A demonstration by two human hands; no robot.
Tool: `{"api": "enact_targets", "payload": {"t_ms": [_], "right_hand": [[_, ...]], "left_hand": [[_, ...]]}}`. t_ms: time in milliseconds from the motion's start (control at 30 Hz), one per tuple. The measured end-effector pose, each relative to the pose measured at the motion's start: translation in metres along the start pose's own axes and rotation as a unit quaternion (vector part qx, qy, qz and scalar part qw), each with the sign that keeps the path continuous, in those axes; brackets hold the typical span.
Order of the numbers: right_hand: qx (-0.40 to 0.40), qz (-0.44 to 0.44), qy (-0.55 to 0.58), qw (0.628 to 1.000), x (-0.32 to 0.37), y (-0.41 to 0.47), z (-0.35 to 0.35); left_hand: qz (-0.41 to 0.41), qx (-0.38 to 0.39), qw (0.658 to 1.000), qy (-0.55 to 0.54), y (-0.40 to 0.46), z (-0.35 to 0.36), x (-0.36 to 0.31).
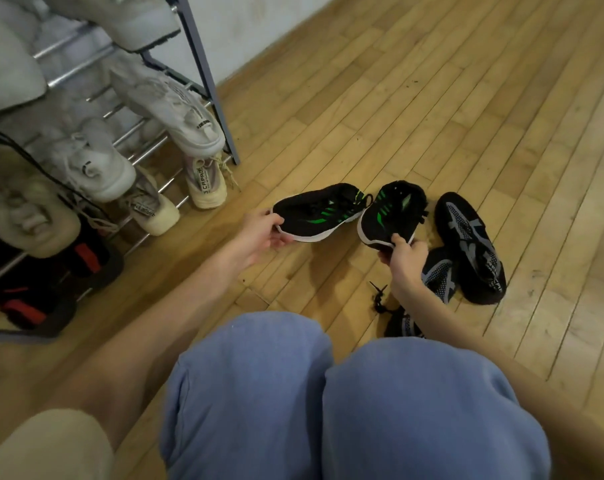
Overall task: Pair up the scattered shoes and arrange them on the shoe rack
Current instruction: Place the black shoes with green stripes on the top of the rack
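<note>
Two black sneakers with green stripes and white soles are held just above the wooden floor. My left hand [267,230] grips the left green-striped sneaker [323,213] at one end. My right hand [402,252] grips the right green-striped sneaker [392,213] by its sole edge. The two shoes almost touch in the middle. A black-and-grey mesh shoe [470,244] lies on the floor to the right. Its mate [435,275] lies partly hidden under my right forearm. The shoe rack [203,64] stands at the left.
The rack holds white sneakers [179,109] on upper rails, beige sneakers [207,185] lower down and black-and-red shoes [51,278] at the bottom left. My knees in blue trousers [328,393] fill the lower middle. A white wall runs along the back.
</note>
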State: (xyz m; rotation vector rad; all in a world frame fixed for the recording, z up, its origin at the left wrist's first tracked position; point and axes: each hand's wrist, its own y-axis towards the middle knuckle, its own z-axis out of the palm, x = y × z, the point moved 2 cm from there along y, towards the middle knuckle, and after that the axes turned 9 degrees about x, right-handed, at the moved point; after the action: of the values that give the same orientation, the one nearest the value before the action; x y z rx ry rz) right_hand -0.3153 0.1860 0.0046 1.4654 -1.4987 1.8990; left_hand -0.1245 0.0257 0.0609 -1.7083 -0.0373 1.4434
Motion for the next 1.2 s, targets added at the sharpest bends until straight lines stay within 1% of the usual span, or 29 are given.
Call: {"api": "enact_targets", "payload": {"t_ms": [33, 100, 167, 300, 400, 467, 533, 667, 833, 967, 1033, 1100, 1200], "right_hand": [[0.0, -0.01, -0.006, 1.0, 0.002, -0.003, 0.0], [0.002, -0.038, -0.03, 0.999, 0.005, -0.011, 0.002], [0.008, -0.069, -0.061, 0.996, 0.008, -0.022, 0.003], [0.042, -0.113, -0.084, 0.989, 0.019, -0.04, 0.01], [0.071, -0.165, -0.094, 0.979, 0.039, -0.056, 0.017], [0.09, -0.213, -0.08, 0.97, 0.057, -0.068, 0.022], [0.112, -0.242, -0.039, 0.963, 0.074, -0.077, 0.027], [0.141, -0.259, 0.074, 0.953, 0.104, -0.095, 0.042], [0.158, -0.308, 0.121, 0.93, 0.143, -0.125, 0.057], [0.184, -0.354, 0.152, 0.904, 0.178, -0.15, 0.075], [0.211, -0.376, 0.163, 0.888, 0.198, -0.162, 0.088], [0.24, -0.385, 0.184, 0.872, 0.219, -0.17, 0.104], [0.277, -0.403, 0.192, 0.85, 0.253, -0.184, 0.13]], "left_hand": [[0.035, -0.03, 0.998, 0.05, -0.005, -0.006, -0.005], [0.107, -0.09, 0.981, 0.131, -0.018, -0.02, -0.015], [0.169, -0.122, 0.962, 0.177, -0.032, -0.033, -0.023], [0.226, -0.17, 0.932, 0.229, -0.055, -0.062, -0.03], [0.266, -0.188, 0.922, 0.211, -0.072, -0.075, -0.041], [0.29, -0.179, 0.92, 0.194, -0.084, -0.078, -0.054], [0.313, -0.171, 0.915, 0.19, -0.096, -0.077, -0.069], [0.351, -0.156, 0.91, 0.155, -0.12, -0.077, -0.099], [0.413, -0.144, 0.89, 0.13, -0.157, -0.086, -0.15], [0.454, -0.172, 0.865, 0.125, -0.182, -0.088, -0.193], [0.466, -0.187, 0.858, 0.111, -0.192, -0.091, -0.216], [0.478, -0.19, 0.852, 0.104, -0.2, -0.096, -0.24], [0.468, -0.218, 0.85, 0.104, -0.206, -0.107, -0.276]]}}
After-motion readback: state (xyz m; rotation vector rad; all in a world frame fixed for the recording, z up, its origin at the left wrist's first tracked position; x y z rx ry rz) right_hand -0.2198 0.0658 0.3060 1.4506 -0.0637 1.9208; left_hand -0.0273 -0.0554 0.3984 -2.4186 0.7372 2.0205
